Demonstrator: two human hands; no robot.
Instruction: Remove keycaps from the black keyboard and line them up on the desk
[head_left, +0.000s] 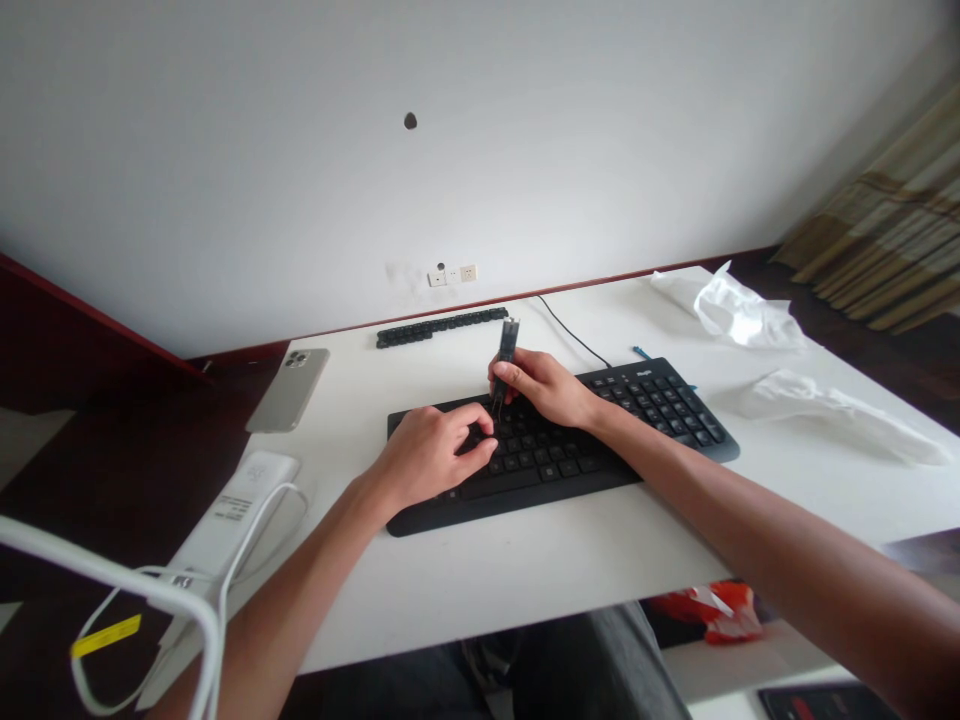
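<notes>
A black keyboard (pixel 517 487) lies at a slant on the white table, with many keys in place. My right hand (pixel 544 385) is closed around a dark keycap puller (pixel 504 365), held upright over the upper left part of the keys. Its thin wire prongs point down at the keyboard. Close beside the prongs, my left hand (pixel 431 450) rests over the left end of the keyboard. Its index finger and thumb curve towards each other with a small gap, and nothing shows between them. Rows of loose black keycaps (pixel 442 325) are lined up behind the keyboard.
A phone (pixel 291 388) lies at the table's left edge, near a white power strip (pixel 244 505) with a white cable (pixel 210 640). Crumpled white wrapping (pixel 739 310) and another white sheet (pixel 844 410) lie on the right. The keyboard's cable (pixel 574 333) runs to the back edge.
</notes>
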